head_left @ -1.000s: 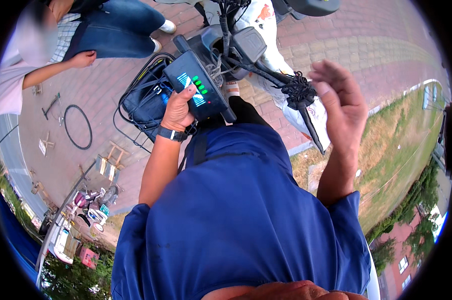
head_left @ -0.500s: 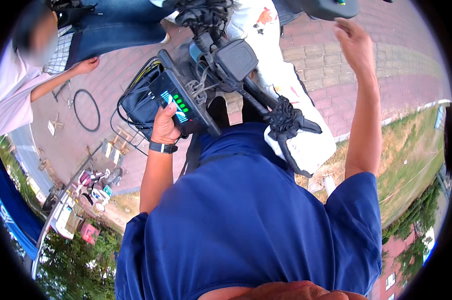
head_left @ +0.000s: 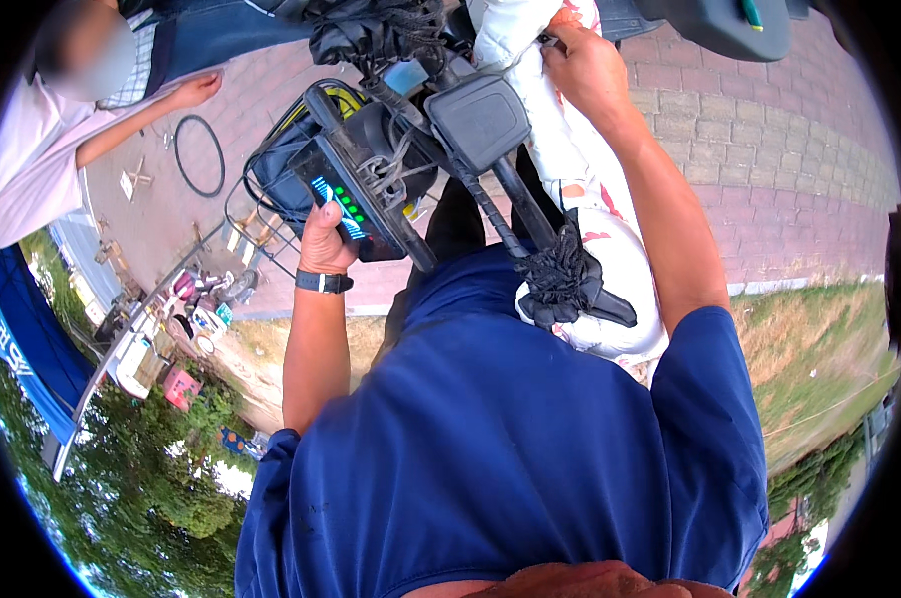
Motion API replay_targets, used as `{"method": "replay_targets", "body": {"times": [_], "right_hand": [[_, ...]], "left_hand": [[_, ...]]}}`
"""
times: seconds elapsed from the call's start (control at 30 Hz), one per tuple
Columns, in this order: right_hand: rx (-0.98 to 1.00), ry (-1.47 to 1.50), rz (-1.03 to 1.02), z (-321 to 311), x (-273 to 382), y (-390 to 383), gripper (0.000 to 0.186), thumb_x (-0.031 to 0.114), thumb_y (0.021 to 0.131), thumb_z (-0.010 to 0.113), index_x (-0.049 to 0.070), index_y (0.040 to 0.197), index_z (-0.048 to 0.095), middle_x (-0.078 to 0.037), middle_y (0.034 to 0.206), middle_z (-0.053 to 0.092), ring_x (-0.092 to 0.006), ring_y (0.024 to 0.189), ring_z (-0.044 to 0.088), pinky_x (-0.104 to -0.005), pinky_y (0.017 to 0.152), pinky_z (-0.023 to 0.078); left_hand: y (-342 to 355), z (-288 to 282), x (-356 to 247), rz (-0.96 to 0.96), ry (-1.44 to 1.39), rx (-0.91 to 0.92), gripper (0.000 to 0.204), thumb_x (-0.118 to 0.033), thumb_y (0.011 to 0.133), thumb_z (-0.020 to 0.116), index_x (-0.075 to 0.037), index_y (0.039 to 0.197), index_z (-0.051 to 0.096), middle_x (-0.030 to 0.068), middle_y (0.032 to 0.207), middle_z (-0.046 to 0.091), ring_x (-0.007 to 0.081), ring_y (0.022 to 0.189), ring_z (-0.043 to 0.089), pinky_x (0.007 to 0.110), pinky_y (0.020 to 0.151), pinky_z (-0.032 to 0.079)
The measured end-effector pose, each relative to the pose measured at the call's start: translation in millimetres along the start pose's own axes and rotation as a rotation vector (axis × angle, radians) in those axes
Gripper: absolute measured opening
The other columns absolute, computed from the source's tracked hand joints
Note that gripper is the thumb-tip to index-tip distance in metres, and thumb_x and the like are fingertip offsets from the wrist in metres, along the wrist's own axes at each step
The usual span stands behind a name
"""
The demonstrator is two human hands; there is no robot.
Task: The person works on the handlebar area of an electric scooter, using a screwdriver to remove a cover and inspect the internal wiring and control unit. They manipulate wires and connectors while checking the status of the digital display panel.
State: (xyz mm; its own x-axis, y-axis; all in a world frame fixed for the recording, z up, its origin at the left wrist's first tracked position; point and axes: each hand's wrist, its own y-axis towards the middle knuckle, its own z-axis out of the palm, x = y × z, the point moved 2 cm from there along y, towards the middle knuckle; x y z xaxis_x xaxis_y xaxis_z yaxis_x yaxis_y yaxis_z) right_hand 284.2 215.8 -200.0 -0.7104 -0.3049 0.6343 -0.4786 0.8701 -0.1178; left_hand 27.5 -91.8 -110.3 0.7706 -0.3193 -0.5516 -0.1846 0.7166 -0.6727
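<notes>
My left hand is closed round the end of a black device with a lit display, its thumb lying on the face where green bars and pale blue lines glow. A watch circles that wrist. Behind the device sits a dark box-like bag with black and yellow cables. Grey cord hangs beside it. At the upper right, my right hand presses curled fingers against a white padded cover with red patterns; what the fingertips pinch, if anything, is hidden. A scooter's handlebar with a black rectangular mirror stands between my arms.
Another person's arm reaches in at the upper left. A thin tyre lies on the brick paving. A dark scooter part juts in at the top right. Parked vehicles and a blue canopy stand farther left.
My right hand has swung left from the open paving onto the white cover. My left hand keeps hold of the device. The view has shifted, and the other person's arm sits higher.
</notes>
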Motion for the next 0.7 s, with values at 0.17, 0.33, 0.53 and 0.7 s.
{"method": "replay_targets", "body": {"times": [0.17, 0.33, 0.53, 0.7], "right_hand": [[0.063, -0.148, 0.005, 15.4, 4.3, 8.2, 0.032, 0.026, 0.087, 0.067, 0.017, 0.118, 0.073, -0.015, 0.105, 0.074, -0.0361, 0.094, 0.071, -0.0472, 0.083, 0.055], [-0.071, -0.052, -0.103, 29.5, -7.5, 12.1, 0.026, 0.021, 0.086, 0.067, 0.015, 0.109, 0.076, -0.013, 0.105, 0.074, -0.0375, 0.093, 0.07, -0.0463, 0.082, 0.056], [0.064, 0.403, 0.117, -0.5, -12.0, 3.2, 0.028, 0.015, 0.091, 0.075, 0.002, 0.116, 0.075, -0.006, 0.093, 0.075, -0.0128, 0.084, 0.069, -0.0288, 0.078, 0.055], [0.228, 1.004, 0.264, -46.3, 2.2, -20.7, 0.029, 0.013, 0.097, 0.071, -0.006, 0.118, 0.069, -0.013, 0.107, 0.074, -0.0187, 0.09, 0.071, -0.0298, 0.083, 0.059]], "left_hand": [[-2.3, 3.0, 3.6, 0.035, -0.029, -0.011, 0.079, -0.032, 0.076, 0.091, -0.001, 0.14, 0.056, 0.0104, 0.13, 0.069, 0.0288, 0.117, 0.068, 0.045, 0.105, 0.053], [-0.8, 2.7, 2.9, 0.007, -0.056, -0.011, 0.074, -0.027, 0.076, 0.089, -0.001, 0.138, 0.058, 0.0101, 0.125, 0.071, 0.0275, 0.115, 0.069, 0.044, 0.103, 0.054], [2.6, -9.5, 4.5, 0.036, 0.018, 0.024, 0.084, -0.037, 0.076, 0.089, 0.0, 0.143, 0.053, 0.0181, 0.131, 0.067, 0.0416, 0.118, 0.066, 0.055, 0.103, 0.053], [7.1, 9.4, -2.4, -0.014, -0.073, 0.111, 0.065, -0.019, 0.081, 0.085, -0.004, 0.138, 0.058, 0.0061, 0.126, 0.069, 0.0239, 0.115, 0.068, 0.042, 0.102, 0.054]]}}
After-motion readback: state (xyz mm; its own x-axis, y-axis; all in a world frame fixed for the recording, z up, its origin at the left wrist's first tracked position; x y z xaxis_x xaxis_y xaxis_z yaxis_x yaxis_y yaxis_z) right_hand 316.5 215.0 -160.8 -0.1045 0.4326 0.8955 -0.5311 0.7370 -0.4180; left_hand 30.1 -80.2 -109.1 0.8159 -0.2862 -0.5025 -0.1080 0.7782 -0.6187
